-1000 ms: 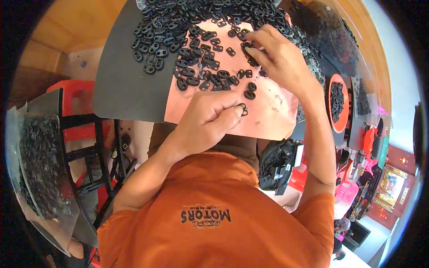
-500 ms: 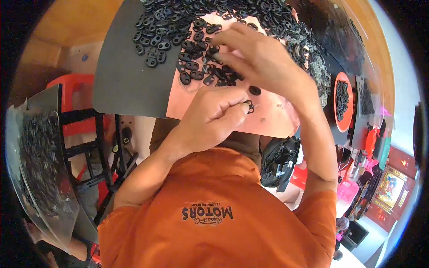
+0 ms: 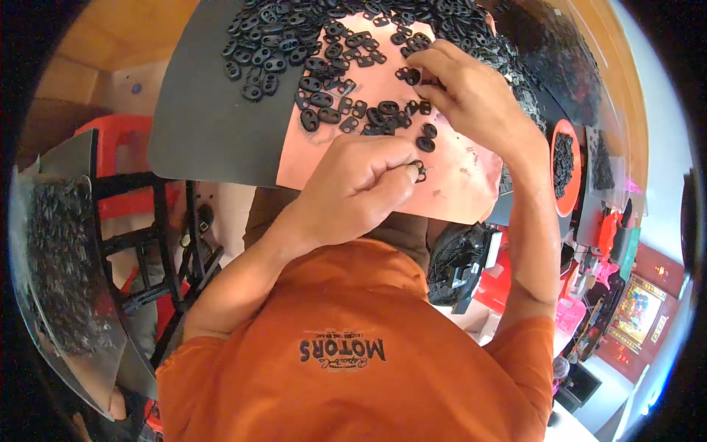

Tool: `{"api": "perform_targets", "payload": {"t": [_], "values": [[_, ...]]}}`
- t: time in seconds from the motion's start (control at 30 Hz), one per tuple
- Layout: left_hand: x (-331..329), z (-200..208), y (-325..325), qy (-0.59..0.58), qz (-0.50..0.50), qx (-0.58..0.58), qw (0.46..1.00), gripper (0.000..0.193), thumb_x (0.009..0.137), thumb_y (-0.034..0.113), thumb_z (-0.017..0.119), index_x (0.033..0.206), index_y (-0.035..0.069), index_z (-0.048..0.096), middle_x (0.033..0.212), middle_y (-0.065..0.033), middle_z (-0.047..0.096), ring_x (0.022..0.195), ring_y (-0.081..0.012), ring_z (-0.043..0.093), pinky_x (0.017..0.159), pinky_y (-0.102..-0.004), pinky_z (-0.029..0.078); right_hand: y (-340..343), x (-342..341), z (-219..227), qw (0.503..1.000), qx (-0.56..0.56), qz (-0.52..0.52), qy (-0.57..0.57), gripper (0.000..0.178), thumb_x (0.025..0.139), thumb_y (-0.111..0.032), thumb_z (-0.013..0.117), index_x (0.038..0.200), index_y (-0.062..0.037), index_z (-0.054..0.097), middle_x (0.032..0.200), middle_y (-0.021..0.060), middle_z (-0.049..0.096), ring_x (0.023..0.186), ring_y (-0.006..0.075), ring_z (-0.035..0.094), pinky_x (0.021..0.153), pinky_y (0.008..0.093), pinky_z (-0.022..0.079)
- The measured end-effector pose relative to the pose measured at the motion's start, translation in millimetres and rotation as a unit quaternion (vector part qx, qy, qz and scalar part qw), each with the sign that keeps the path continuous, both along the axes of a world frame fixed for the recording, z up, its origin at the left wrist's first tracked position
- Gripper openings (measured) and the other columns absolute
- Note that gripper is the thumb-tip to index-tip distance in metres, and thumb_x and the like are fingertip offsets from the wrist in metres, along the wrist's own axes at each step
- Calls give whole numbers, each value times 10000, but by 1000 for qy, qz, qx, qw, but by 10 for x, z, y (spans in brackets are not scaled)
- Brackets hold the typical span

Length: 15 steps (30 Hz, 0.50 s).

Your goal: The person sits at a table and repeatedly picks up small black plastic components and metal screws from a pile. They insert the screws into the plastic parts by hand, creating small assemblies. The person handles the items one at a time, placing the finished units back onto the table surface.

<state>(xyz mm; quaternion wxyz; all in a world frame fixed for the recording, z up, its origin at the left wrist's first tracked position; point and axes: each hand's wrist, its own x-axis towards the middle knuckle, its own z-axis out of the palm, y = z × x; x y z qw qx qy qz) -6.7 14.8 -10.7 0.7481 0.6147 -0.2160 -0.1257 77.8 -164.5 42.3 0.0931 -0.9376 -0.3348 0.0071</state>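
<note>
My left hand (image 3: pixel 368 177) is closed in a pinch near the front of the pink sheet (image 3: pixel 456 199). From its fingertips a small black two-hole cord lock piece (image 3: pixel 421 171) sticks out. My right hand (image 3: pixel 471 92) reaches in over the sheet, thumb and forefinger apart on either side of a black cord lock part (image 3: pixel 412 76); whether they touch it is hard to tell. Loose oval cord lock shells (image 3: pixel 309 119) and smaller two-hole pieces (image 3: pixel 350 124) lie scattered on the sheet to the left. Two dark ovals (image 3: pixel 426 144) rest between my hands.
A big heap of black cord locks (image 3: pixel 272 37) covers the far side of the grey table (image 3: pixel 206 125). To the right stands a red dish (image 3: pixel 565 166) with black parts. A red stool (image 3: pixel 114 147) and a black frame (image 3: pixel 136 243) are at the left.
My right hand has moved right, off the scattered pieces, uncovering them. A second oval now lies beside the single one near my left hand. The left hand keeps its pinch, shifted slightly right.
</note>
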Motion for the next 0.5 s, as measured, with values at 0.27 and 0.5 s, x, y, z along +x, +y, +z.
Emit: {"api": "perform_targets", "payload": {"t": [0.27, 0.5], "values": [[-4, 56, 11, 7, -2, 8, 1000, 168, 807, 52, 483, 662, -18, 437, 556, -32, 388, 497, -74, 356, 440, -276, 291, -46, 35, -15, 1000, 14, 2, -20, 159, 804, -69, 553, 956, -22, 551, 841, 116, 534, 757, 294, 574, 638, 367, 463], [0, 17, 21, 10, -14, 9, 1000, 147, 813, 44, 479, 681, -18, 471, 581, -25, 420, 515, -73, 378, 457, -264, 305, 151, 60, -67, 999, 0, 33, -43, 105, 817, -91, 538, 896, -23, 550, 851, 129, 538, 775, 330, 557, 644, 390, 461]]}}
